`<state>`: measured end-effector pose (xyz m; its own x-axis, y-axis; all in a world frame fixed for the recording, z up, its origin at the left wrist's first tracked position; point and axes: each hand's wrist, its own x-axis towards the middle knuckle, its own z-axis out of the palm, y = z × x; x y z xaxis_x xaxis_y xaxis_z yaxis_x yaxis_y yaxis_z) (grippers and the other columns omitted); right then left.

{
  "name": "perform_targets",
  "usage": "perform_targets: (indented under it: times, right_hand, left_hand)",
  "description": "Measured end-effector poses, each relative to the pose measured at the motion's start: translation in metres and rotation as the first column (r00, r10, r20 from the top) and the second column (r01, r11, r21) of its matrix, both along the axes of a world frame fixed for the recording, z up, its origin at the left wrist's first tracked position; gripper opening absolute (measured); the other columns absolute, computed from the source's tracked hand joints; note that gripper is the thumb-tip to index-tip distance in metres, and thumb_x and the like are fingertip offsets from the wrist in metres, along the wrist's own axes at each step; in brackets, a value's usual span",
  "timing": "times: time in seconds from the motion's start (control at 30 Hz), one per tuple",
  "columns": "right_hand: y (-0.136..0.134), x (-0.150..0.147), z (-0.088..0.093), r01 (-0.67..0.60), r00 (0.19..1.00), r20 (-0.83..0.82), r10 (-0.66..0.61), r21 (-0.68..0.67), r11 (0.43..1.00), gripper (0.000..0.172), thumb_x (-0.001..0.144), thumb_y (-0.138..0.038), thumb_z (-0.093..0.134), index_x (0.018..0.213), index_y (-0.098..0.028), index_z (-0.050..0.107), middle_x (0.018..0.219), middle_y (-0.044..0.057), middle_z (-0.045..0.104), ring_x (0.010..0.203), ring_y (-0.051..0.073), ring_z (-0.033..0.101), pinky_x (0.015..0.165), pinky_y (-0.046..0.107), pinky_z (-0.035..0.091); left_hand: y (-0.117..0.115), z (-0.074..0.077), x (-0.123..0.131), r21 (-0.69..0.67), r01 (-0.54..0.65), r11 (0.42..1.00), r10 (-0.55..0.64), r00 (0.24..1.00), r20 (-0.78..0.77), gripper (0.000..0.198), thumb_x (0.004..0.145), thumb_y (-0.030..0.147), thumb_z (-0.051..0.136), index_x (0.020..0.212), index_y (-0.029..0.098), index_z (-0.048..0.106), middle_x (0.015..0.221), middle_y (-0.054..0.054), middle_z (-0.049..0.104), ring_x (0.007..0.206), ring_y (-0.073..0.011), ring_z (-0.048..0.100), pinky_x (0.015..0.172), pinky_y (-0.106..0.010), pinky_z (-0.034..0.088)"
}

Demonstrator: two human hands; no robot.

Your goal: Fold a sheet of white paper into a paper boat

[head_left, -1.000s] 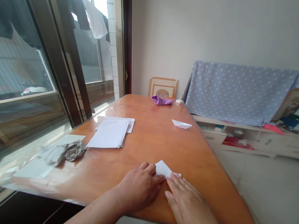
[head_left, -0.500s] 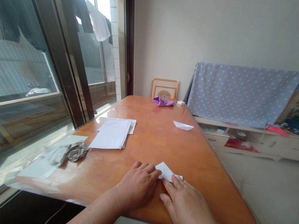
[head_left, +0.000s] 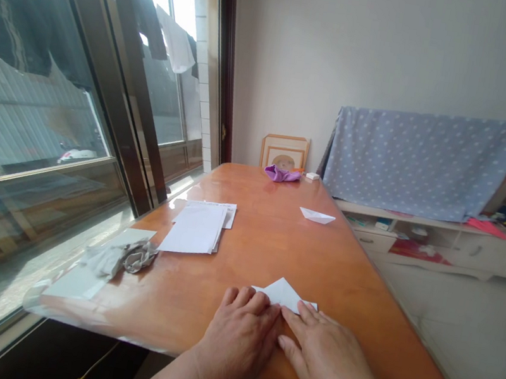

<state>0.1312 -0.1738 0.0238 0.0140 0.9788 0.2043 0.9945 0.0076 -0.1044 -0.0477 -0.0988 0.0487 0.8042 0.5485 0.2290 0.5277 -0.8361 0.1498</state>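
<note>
A folded white paper (head_left: 282, 292) lies near the table's front edge, with a peak pointing away from me and a narrow strip sticking out at each side. My left hand (head_left: 242, 335) is on its left part, fingers curled and pressed onto the lower edge. On the right part, my right hand (head_left: 324, 348) lies with its fingers stretched out flat on the paper and its thumb apart. Both hands meet near the middle of the lower fold, which they partly hide. Farther off on the table sits a folded paper boat (head_left: 316, 216).
A stack of white sheets (head_left: 193, 228) lies left of centre on the wooden table (head_left: 264, 242). A crumpled grey cloth (head_left: 120, 257) rests at the left edge. A purple cloth (head_left: 281, 174) and a small white box (head_left: 313, 176) are at the far end.
My left hand has slid slightly right and nearer to me along the paper's lower edge, uncovering the left strip. The right hand stays on the paper. The view has shifted slightly left.
</note>
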Motion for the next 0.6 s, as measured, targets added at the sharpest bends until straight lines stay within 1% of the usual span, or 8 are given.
perform_targets:
  times: [0.27, 0.5, 0.6]
  right_hand:
    - [-0.001, -0.001, 0.004, 0.005, 1.000, -0.002, -0.005, -0.036, 0.999, 0.045, 0.092, -0.037, 0.059, 0.135, -0.024, 0.065, 0.136, 0.016, 0.064, 0.124, 0.036, 0.061, 0.104, 0.053, 0.049]
    - [0.000, -0.001, 0.004, 0.014, 1.000, 0.010, -0.014, -0.062, 0.998, 0.047, 0.091, -0.038, 0.060, 0.135, -0.023, 0.065, 0.138, 0.016, 0.062, 0.126, 0.036, 0.060, 0.106, 0.053, 0.048]
    - [0.001, 0.000, 0.003, 0.017, 1.000, 0.013, -0.017, -0.061, 0.998, 0.047, 0.092, -0.039, 0.058, 0.135, -0.023, 0.065, 0.139, 0.017, 0.061, 0.127, 0.036, 0.059, 0.106, 0.052, 0.048]
  left_hand:
    - [0.003, 0.001, -0.012, -0.006, -0.082, 0.997, 0.082, 0.997, 0.016, 0.029, 0.102, 0.041, 0.039, 0.118, 0.032, 0.062, 0.108, -0.004, 0.060, 0.107, -0.0280, 0.049, 0.094, -0.047, 0.035]
    - [0.011, 0.003, -0.027, 0.025, -0.131, 0.991, 0.131, 0.991, -0.003, 0.030, 0.100, 0.049, 0.043, 0.109, 0.029, 0.064, 0.110, -0.004, 0.062, 0.113, -0.0322, 0.047, 0.097, -0.053, 0.032]
    - [0.011, 0.001, -0.028, 0.045, -0.130, 0.991, 0.129, 0.992, 0.011, 0.032, 0.099, 0.051, 0.044, 0.111, 0.029, 0.064, 0.112, -0.005, 0.062, 0.116, -0.0332, 0.046, 0.098, -0.055, 0.031]
